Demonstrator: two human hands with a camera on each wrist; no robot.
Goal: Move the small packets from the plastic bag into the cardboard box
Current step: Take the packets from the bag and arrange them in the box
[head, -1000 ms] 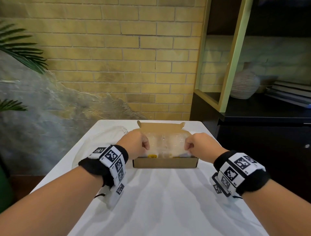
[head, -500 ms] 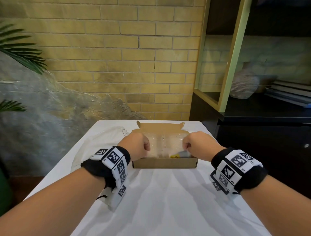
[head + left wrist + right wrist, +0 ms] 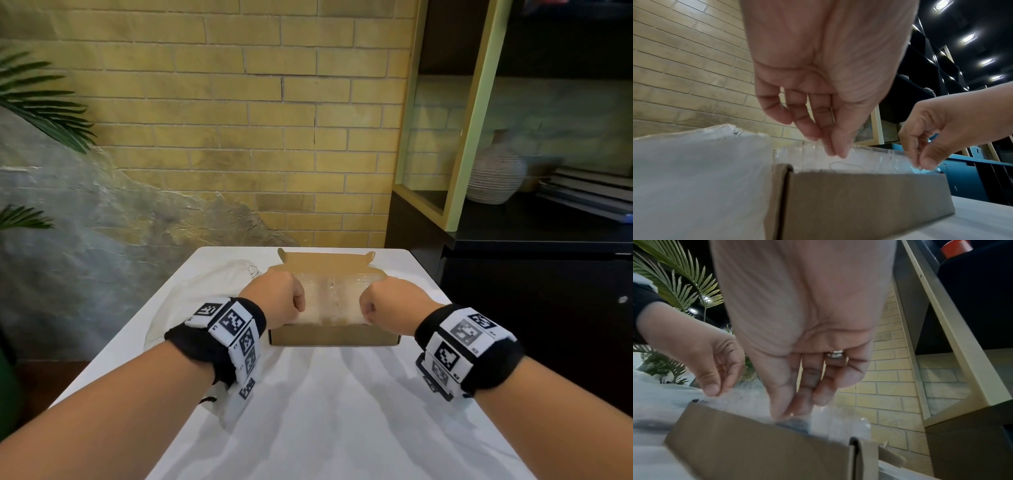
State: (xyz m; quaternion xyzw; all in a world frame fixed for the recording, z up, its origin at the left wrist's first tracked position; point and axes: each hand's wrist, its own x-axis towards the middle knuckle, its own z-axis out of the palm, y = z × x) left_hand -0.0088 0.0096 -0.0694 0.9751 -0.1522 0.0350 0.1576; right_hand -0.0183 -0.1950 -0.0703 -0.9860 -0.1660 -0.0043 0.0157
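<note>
Pinching plastic bag edge, both hands, over cardboard box
left hand and right hand each grip film; keep mouth inside walls, tip gently; small packets not discernible

Head cam: high, behind both forearms, facing forward and down along the white tabletop to the yellow brick wall — mid distance, widest view. Left wrist cam: low beside the open brown cardboard box, looking up past the left hand, very near. Right wrist cam: the mirror of it, under the right hand, tilted up. Shared: all three catch the box's near wall and the brick wall; each wrist view also shows the opposite hand.
</note>
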